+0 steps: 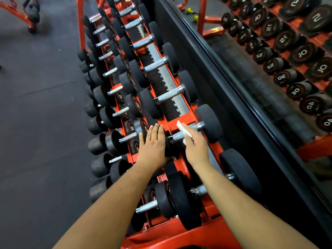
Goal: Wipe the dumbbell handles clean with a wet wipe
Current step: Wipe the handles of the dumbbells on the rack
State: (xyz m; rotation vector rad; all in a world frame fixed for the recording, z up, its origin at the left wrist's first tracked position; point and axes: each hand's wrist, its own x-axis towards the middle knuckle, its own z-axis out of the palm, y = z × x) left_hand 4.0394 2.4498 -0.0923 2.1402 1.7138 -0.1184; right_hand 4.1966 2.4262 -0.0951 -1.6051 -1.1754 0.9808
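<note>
On the top tier of the rack [181, 121], the chrome handle [178, 136] lies in a narrow gap between its 2 black heads. The left hand [152, 146] covers the near head, the right hand [195, 147] lies over the handle. A mirror wall [233, 90] runs along the rack's far edge; dark floor [45, 105] lies open off its near edge.

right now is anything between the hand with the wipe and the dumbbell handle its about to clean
Nothing visible. The right hand holds the wet wipe right at the chrome handle of the top-row dumbbell, with no object between them. The left hand rests flat on that dumbbell's near head, clear of the handle.
</note>
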